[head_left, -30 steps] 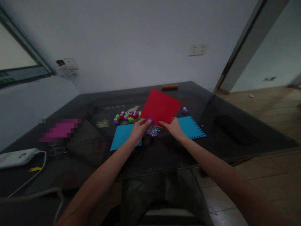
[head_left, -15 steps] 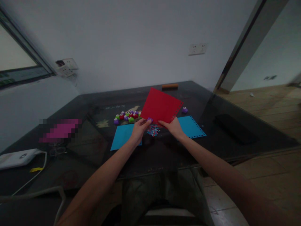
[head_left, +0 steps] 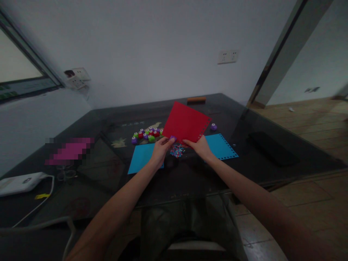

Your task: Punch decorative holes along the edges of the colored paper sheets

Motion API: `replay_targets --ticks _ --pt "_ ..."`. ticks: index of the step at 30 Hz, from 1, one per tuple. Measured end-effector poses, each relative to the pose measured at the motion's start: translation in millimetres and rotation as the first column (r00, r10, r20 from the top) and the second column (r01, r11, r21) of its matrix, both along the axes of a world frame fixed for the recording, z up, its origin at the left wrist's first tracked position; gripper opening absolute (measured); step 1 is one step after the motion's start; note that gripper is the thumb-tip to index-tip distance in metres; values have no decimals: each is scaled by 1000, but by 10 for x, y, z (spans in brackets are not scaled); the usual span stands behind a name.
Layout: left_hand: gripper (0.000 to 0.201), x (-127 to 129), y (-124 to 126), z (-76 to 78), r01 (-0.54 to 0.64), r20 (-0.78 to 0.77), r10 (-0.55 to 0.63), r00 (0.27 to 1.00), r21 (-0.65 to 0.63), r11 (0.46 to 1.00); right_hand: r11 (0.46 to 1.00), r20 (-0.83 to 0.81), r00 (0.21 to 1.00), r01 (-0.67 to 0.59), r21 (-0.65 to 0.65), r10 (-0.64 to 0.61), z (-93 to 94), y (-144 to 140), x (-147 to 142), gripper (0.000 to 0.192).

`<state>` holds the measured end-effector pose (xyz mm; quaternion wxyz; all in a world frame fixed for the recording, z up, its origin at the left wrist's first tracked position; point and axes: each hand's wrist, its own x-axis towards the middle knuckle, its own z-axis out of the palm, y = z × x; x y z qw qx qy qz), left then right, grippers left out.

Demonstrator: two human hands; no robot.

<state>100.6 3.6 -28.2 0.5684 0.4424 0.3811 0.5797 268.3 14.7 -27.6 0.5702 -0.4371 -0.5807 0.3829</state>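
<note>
A sheet of red paper [head_left: 186, 121] is held up over the table, with a row of punched holes along its right edge. My right hand [head_left: 200, 146] pinches its lower edge. Closed round a small purple craft punch [head_left: 172, 138], my left hand [head_left: 161, 148] is at the paper's lower left corner. Below and between my hands lies a pile of tiny coloured paper bits [head_left: 177, 150]. One blue sheet [head_left: 141, 157] lies partly under my left forearm. Another blue sheet [head_left: 221, 146], with holes along two edges, rests beside my right wrist.
Several purple, green and red punches [head_left: 148, 134] stand grouped at the left, and a lone purple punch [head_left: 213, 127] at the right. A black case [head_left: 272, 148] lies far right, a brown roll [head_left: 196, 99] at the back. A white device [head_left: 23, 183] with a cable is at left.
</note>
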Motion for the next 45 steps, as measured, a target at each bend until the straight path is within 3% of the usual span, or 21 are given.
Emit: replay_targets --ticks 8,14,32,38,45 --pt "24 -2 21 -28 -7 15 7 1000 13 1000 1000 -17 1000 -19 -6 19 -101 63 5 33" --pt "23 -3 18 -37 -13 -1 13 1000 26 1000 1000 12 1000 5 8 -5 -20 15 8 25" --pt "29 25 7 -22 -89 -60 94 994 77 993 998 -83 995 -50 -37 47 -3 -18 -24 31" --pt "29 21 9 -59 -93 -123 109 986 128 987 1000 -40 999 -8 4 9 36 -41 -3 28" --pt "28 49 10 -58 -81 -141 99 985 129 988 998 -15 999 31 52 -30 50 -38 45 42"
